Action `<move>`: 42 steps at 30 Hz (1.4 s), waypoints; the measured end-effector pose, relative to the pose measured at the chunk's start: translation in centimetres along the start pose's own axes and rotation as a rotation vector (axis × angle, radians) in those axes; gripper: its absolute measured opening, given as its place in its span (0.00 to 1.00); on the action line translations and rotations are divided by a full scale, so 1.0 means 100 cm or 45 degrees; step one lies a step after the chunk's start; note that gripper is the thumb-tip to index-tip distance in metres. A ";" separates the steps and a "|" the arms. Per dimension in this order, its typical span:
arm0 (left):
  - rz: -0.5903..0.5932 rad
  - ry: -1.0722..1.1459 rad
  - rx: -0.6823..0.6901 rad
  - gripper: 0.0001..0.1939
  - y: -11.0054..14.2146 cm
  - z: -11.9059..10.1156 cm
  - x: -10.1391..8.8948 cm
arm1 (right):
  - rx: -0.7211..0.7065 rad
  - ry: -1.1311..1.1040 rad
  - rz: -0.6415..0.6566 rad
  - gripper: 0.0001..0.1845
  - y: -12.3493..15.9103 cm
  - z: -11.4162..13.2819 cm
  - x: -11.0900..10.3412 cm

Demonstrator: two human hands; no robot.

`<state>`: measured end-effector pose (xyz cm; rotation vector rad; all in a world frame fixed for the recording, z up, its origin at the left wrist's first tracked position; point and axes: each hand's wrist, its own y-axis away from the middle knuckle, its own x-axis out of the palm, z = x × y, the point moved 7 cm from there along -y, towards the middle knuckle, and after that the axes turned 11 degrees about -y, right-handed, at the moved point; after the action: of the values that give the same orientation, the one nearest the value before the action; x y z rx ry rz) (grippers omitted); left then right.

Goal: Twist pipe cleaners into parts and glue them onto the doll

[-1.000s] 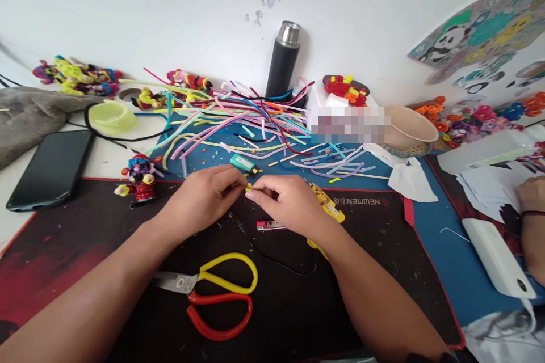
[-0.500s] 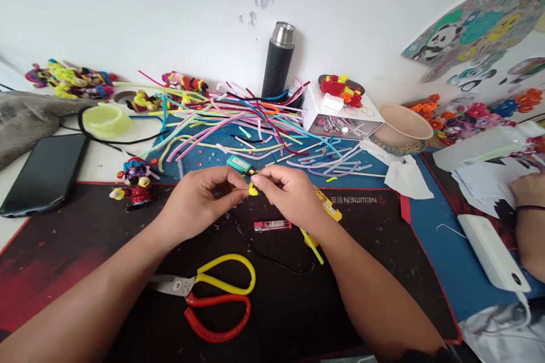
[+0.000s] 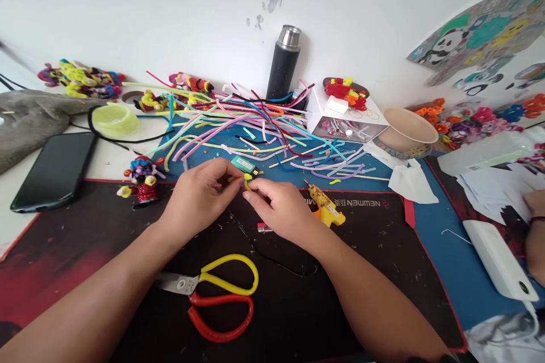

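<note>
Between my fingertips is a small twisted piece of yellow pipe cleaner (image 3: 246, 179), mostly covered by the fingers. My left hand (image 3: 202, 193) pinches it from one side between thumb and index finger. From the other side, the fingertips of my right hand (image 3: 283, 209) close on its lower end. Just behind the fingers lies a small teal box (image 3: 244, 164). Under my right hand, a pink lighter (image 3: 263, 228) is partly hidden. A yellow glue gun (image 3: 330, 209) rests right of that hand. Nearer me are scissors (image 3: 193, 285) with yellow and red handles.
A pipe-cleaner doll (image 3: 145, 181) stands left of my hands. Loose coloured pipe cleaners (image 3: 238, 119) spread behind, before a black thermos (image 3: 284, 65). A phone (image 3: 55, 170) lies left. At right are a bowl (image 3: 409, 125), a white power bank (image 3: 498, 258) and another person's arm (image 3: 536, 244).
My right hand has lowered and turned, uncovering the glue gun and covering more of the lighter. The long yellow strip beside my right wrist no longer shows. The view has shifted slightly.
</note>
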<state>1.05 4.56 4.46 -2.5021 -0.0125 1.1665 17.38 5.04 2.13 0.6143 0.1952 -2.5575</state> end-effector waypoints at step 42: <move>0.101 0.435 -0.109 0.05 0.004 -0.005 0.007 | 0.061 -0.335 -0.080 0.16 -0.003 -0.008 -0.017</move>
<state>1.75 4.12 4.10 -2.7681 0.1309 0.7660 18.82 6.25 2.18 0.2870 0.0634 -2.6781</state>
